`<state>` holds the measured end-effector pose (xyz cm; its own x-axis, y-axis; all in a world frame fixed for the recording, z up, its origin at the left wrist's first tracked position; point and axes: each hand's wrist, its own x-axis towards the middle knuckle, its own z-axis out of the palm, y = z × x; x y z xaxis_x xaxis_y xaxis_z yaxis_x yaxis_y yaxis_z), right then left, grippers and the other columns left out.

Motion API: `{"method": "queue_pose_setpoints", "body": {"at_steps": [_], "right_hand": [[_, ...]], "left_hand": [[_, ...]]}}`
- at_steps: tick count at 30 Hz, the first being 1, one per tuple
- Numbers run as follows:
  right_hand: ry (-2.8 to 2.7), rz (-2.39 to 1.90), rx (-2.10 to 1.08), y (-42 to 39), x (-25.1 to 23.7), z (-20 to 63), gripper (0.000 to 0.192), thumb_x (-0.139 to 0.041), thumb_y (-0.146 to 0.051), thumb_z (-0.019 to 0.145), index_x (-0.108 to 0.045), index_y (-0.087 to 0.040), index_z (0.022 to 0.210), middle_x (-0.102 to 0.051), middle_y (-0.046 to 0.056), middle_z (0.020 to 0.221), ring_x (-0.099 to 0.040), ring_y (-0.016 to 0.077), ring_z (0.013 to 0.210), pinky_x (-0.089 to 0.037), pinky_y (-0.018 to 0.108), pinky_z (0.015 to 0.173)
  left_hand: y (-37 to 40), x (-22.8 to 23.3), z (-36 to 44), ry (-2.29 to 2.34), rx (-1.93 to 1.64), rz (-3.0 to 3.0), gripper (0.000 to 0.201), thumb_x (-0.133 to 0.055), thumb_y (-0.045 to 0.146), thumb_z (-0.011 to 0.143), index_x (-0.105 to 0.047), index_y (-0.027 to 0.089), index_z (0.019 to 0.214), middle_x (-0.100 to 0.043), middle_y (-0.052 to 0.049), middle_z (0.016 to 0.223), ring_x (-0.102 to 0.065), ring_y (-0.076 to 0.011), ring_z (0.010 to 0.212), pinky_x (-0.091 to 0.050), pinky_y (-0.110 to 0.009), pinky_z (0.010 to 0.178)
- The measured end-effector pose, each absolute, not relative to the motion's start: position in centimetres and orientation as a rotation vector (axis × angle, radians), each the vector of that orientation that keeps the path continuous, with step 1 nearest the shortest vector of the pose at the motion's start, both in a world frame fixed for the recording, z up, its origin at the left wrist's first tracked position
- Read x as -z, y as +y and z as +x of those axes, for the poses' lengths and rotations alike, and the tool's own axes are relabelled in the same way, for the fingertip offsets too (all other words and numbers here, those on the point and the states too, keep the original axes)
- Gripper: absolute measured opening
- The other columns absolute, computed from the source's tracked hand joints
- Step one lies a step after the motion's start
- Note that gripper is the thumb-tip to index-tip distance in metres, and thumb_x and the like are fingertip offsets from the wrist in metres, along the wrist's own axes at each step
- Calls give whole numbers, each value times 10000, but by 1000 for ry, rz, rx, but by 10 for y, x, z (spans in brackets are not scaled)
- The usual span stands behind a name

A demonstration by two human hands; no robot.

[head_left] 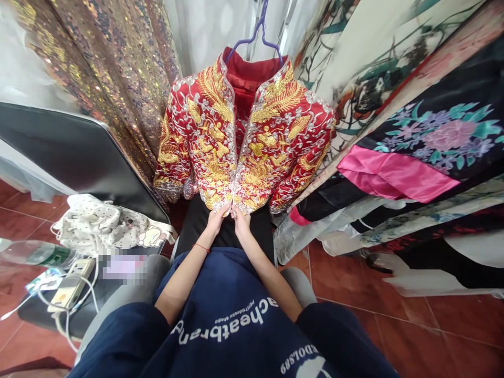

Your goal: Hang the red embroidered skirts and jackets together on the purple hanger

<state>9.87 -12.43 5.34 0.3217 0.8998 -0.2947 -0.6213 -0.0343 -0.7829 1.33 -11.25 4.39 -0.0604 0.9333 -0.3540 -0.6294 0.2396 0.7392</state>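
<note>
A red jacket (271, 152) with dense gold and silver embroidery hangs in front of me on a purple hanger (263, 31). Its stand collar is open and the front edges part at the top, then come close together at the hem. My left hand (216, 218) is closed on the bottom corner of one front edge. On the opposite front edge, my right hand (240, 218) pinches the matching corner, right beside the left one. My fingertips are partly hidden by my hands and the cloth.
On my left a black chair (79, 157) carries a dotted white cloth bag (98, 223), a plastic bottle (35, 254) and a power strip (73, 283) with white cables. Sequined fabric (114, 63) hangs behind it. Black floral garments (452, 131) hang at the right, above red floor tiles (354, 310).
</note>
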Motion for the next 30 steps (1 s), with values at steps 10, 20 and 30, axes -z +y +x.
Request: {"method": "queue_pose_setpoints", "body": {"at_steps": [10,20,30], "right_hand": [[-376,-1208,-1371,-119,-57,105,214,-692,-313,908,-617,-139,809,-625,-45,697,-543,57,547,-481,197,535],[-705,-1440,-1925,-124,-61,137,511,-672,-606,836,-660,-126,661,-604,41,408,-457,94,280,-225,181,280],[-830,-1361,-1533,-126,-67,123,379,-685,-483,880,-658,-118,779,-678,8,622,-539,50,452,-347,143,411]], "left_hand": [[-111,-42,10,897,-1242,462,349,-929,277,587,-733,93,808,-716,-54,733,-628,-127,679,-488,-289,724],[-111,-37,-5,972,-1202,464,358,-925,248,597,-766,118,890,-769,-68,866,-664,-125,754,-503,-255,762],[-115,-41,-9,1021,-1137,522,539,-962,327,526,-781,107,984,-770,-158,1085,-716,-225,954,-543,-349,924]]}}
